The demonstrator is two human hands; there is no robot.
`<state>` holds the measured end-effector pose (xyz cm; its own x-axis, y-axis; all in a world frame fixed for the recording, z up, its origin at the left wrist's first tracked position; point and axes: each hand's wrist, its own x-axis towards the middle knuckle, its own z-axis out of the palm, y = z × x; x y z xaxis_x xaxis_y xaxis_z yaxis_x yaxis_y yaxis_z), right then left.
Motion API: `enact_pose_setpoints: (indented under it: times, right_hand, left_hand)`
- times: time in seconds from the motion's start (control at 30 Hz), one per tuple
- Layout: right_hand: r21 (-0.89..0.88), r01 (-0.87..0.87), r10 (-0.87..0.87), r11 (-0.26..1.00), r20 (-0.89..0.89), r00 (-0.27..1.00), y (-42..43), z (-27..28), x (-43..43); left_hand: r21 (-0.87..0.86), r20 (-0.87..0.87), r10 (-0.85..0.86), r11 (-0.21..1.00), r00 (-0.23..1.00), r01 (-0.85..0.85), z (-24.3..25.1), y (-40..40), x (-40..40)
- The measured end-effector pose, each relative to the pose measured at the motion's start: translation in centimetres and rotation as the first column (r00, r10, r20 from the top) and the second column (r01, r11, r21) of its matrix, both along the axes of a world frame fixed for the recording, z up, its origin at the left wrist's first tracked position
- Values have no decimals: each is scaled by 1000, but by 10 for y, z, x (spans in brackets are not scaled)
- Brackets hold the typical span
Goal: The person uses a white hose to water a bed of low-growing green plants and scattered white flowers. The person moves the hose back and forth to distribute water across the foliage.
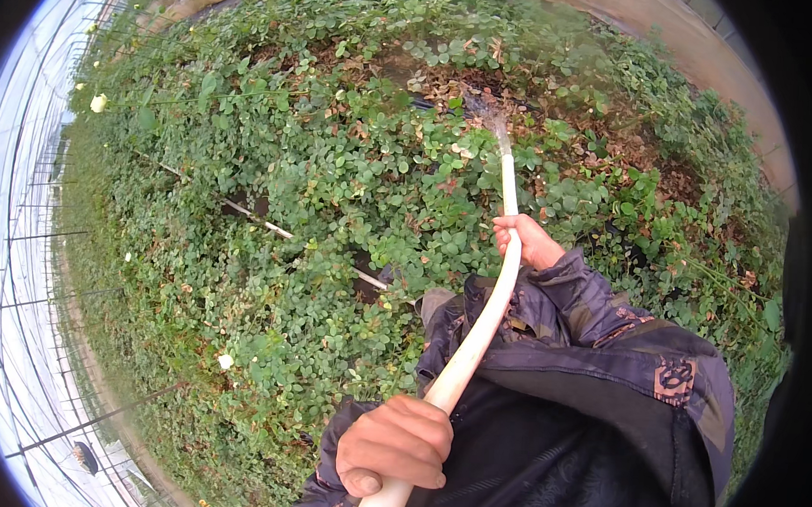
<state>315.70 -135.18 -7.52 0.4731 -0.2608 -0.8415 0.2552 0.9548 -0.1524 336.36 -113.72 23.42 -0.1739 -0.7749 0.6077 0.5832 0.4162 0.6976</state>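
Note:
A white hose (473,345) runs up from the bottom edge between my two hands. My left hand (394,447) is closed around its thick lower part, close to my body. Farther up, my right hand (530,240) grips the hose near its narrower white end piece (509,183). Water (496,125) pours from the open tip onto brown dry leaves (447,85) and soil among green leafy bushes (355,183), which look like roses.
Dense foliage surrounds me, with a pale rose bloom (98,103) at the upper left. A thin pale pipe (254,218) crosses the bushes diagonally. Greenhouse framing and translucent film (12,236) stand at the left. Brownish sheeting or ground (733,71) curves along the upper right.

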Motion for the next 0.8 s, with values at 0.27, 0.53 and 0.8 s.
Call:
enact_pose_setpoints:
  times: [0.27, 0.53, 0.8]
  right_hand:
    - [43, 183, -179, 982, -89, 980, 22, 7, -54]
    - [66, 185, -176, 980, -129, 976, 16, 12, -45]
    - [-61, 40, -47, 997, -131, 990, -16, 31, 26]
  left_hand:
    - [-44, -62, -77, 996, 995, 74, -7, -13, -1]
    - [-61, -85, -88, 995, 992, 83, -7, -18, 12]
    - [-71, -80, -54, 996, 995, 48, 3, -18, 64]
